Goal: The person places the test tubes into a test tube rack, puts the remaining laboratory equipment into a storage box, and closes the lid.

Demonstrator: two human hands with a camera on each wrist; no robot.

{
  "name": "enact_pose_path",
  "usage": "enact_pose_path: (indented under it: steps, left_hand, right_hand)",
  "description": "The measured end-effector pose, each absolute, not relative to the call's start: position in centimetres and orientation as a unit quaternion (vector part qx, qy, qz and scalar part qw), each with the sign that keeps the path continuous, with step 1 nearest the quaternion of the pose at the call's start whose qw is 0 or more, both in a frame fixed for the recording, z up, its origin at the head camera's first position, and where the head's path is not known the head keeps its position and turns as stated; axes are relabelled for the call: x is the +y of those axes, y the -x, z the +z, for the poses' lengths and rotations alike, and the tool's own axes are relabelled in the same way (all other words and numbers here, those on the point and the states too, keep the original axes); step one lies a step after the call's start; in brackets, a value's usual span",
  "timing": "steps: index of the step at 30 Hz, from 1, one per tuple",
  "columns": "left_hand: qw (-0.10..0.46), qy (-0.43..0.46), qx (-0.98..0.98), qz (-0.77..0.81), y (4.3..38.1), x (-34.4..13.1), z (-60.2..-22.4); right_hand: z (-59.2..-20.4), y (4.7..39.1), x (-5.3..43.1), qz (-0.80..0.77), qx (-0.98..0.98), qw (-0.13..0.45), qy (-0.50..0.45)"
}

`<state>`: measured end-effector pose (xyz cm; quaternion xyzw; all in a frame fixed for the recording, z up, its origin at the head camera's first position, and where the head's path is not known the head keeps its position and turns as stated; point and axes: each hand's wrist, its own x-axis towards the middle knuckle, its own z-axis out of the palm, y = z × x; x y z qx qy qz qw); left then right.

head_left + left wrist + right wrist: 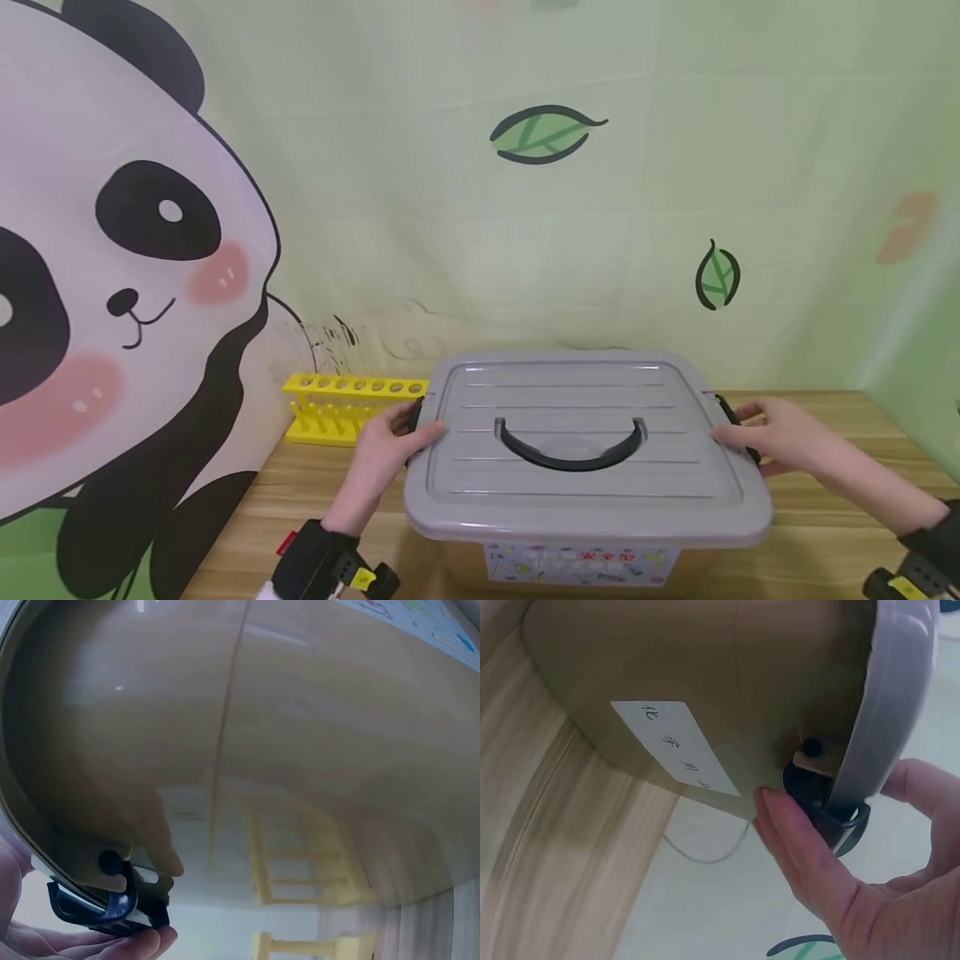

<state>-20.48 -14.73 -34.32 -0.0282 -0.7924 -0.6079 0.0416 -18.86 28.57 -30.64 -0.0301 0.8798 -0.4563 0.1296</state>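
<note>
A storage box (465, 567) with a grey lid (600, 492) stands on the table in the head view, its black carrying handle (573, 463) lying folded on top. My left hand (382, 446) grips the box's left end, thumb on the lid's edge and fingers at a black latch (112, 911). At the opposite end, my right hand (783, 435) holds the other black latch (831, 821), with its thumb over the lid's rim and fingers beneath. The right wrist view shows a white paper label (676, 746) with handwriting on that end wall. What the box contains is hidden.
A yellow test tube rack (322, 429) stands behind and left of the box, near my left hand. The wooden table (840, 533) meets a wall sheet (420, 192) printed with a panda and leaves. A printed sticker (581, 567) covers the box's front.
</note>
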Motion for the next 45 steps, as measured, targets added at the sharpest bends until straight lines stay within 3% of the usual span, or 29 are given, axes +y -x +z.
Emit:
enact_pose_path:
  steps: [21, 29, 45]
  left_hand:
    - [0.071, 0.065, -0.859, -0.504, 20.5, -14.1, -33.5]
    - [0.051, 0.081, -0.901, -0.423, 20.3, -13.4, -32.5]
    - [0.06, 0.085, -0.896, -0.432, 20.8, -13.8, -33.4]
  right_hand:
    - [-30.1, 19.0, 27.9, -0.386, 0.911, 0.121, 0.075]
    - [-29.3, 18.9, 26.6, -0.253, 0.959, 0.077, 0.106]
    - [-30.0, 18.5, 27.0, -0.237, 0.964, 0.049, 0.111]
